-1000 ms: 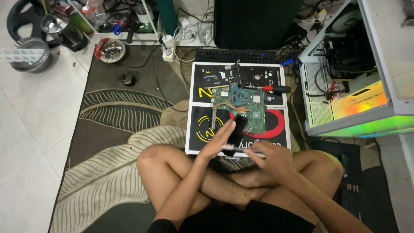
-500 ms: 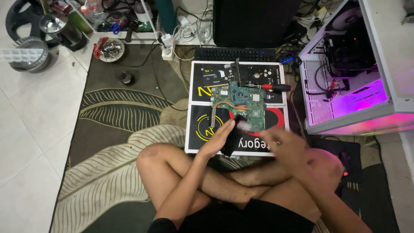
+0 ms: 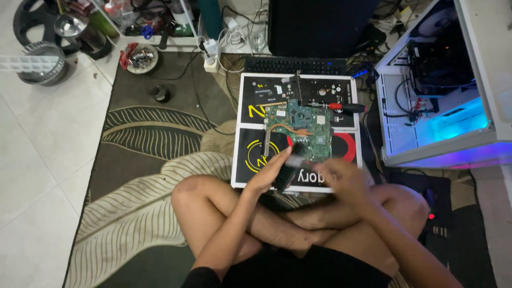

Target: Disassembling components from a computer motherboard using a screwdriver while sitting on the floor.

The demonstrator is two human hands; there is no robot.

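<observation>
A: Containers first.

B: A bowl (image 3: 140, 57) at ten o'clock holds small mixed parts; they cannot be told apart. A ribbed tub (image 3: 41, 63) sits at the far left under a white tray. The open PC case (image 3: 442, 90) at two o'clock shows cables and blue light inside.

A: Hands?

B: The left hand (image 3: 269, 173) is clamped on a dark flat part (image 3: 289, 166), just at the six o'clock edge of the green board (image 3: 301, 128). The right hand (image 3: 341, 176) is blurred; whether its fingers are apart or together cannot be told.

A: What else is unclear?

B: The mat (image 3: 250, 154) under the board is partly covered by both hands. The case is cut off at the right.

A: Edges, room?

B: A screwdriver (image 3: 346, 107) lies at the board's three o'clock edge, a keyboard (image 3: 296, 65) just beyond the mat at twelve. The rug (image 3: 138, 138) lies open to nine o'clock.
</observation>
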